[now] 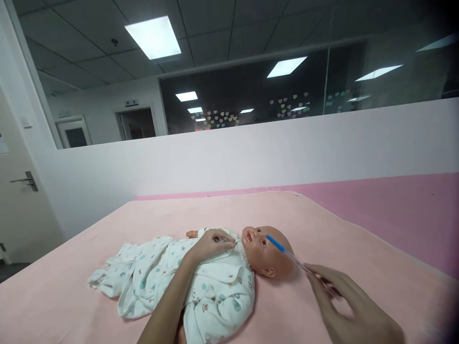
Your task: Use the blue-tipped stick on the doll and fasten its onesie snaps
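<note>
A baby doll [263, 253] with a bald head lies on its back, its head to the right. It wears a white patterned outfit [215, 286]. My left hand [213, 243] rests over the doll's chest, thumb and fingers pinched together near the collar; what lies between the fingertips, if anything, is too small to make out. In my right hand [344, 296] is a thin, clear stick with a blue, brush-like tip [276, 243]. From this angle the tip appears in front of the doll's face near the eye; I cannot tell whether it touches.
A pale pink cloth [89, 229] covers the broad surface under the doll. Behind it rises a white wall [251, 157] with a large window above, and a pink padded band [394, 205] runs along the right. A door with a metal handle [30, 180] stands at left.
</note>
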`<action>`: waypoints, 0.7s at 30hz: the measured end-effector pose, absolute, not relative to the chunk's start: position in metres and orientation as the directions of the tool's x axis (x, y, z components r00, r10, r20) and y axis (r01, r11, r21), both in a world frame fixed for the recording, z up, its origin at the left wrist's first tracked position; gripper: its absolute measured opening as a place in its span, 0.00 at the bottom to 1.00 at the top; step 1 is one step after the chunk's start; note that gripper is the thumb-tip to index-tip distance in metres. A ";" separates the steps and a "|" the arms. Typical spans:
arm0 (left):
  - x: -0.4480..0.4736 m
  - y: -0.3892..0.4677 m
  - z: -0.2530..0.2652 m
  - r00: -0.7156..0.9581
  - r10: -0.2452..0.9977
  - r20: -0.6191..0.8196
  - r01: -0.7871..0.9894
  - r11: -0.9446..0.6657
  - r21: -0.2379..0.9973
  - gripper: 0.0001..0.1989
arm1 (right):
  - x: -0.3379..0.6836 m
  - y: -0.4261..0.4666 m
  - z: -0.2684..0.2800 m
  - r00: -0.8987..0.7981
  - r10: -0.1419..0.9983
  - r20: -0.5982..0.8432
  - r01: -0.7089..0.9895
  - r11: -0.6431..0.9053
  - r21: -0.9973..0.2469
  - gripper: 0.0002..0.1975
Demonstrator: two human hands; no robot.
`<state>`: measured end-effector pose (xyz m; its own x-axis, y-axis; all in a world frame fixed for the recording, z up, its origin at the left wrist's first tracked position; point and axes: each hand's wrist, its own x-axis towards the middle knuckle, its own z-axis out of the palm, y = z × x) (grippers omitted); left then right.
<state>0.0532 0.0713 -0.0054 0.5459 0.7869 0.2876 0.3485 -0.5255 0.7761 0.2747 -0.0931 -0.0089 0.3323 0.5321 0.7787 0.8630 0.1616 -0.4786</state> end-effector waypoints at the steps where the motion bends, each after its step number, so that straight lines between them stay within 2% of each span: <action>1: 0.051 0.067 -0.004 0.576 0.771 0.273 0.332 -0.526 0.783 0.14 | 0.267 -0.086 0.004 0.302 0.566 0.767 0.853 0.199 -0.483 0.09; 3: 0.047 0.059 0.001 0.610 0.748 0.260 0.326 -0.536 0.779 0.17 | 0.254 -0.070 0.024 0.204 0.627 0.752 0.827 0.300 -0.474 0.10; 5: 0.044 0.055 0.003 0.587 0.759 0.281 0.344 -0.549 0.762 0.15 | 0.244 -0.056 0.037 0.064 0.718 0.693 0.816 0.362 -0.451 0.13; 6: 0.043 0.056 0.002 0.550 0.779 0.300 0.359 -0.545 0.757 0.12 | 0.241 -0.050 0.041 -0.004 0.763 0.647 0.817 0.376 -0.438 0.14; 8: 0.041 0.062 -0.003 0.438 0.832 0.340 0.373 -0.512 0.774 0.16 | 0.234 -0.039 0.046 -0.101 0.819 0.565 0.842 0.373 -0.390 0.14; 13: 0.041 0.075 -0.012 0.249 0.906 0.342 0.214 -0.396 0.893 0.18 | 0.213 -0.009 0.042 -0.266 0.837 0.477 0.909 0.383 -0.166 0.14; 17: 0.042 0.069 -0.007 0.273 0.903 0.332 0.062 -0.361 0.931 0.17 | 0.195 0.016 0.036 -0.334 0.831 0.445 0.923 0.384 -0.024 0.14; 21: 0.041 0.063 -0.002 0.348 0.876 0.334 0.020 -0.363 0.931 0.17 | 0.178 0.036 0.032 -0.353 0.885 0.303 0.933 0.358 0.042 0.09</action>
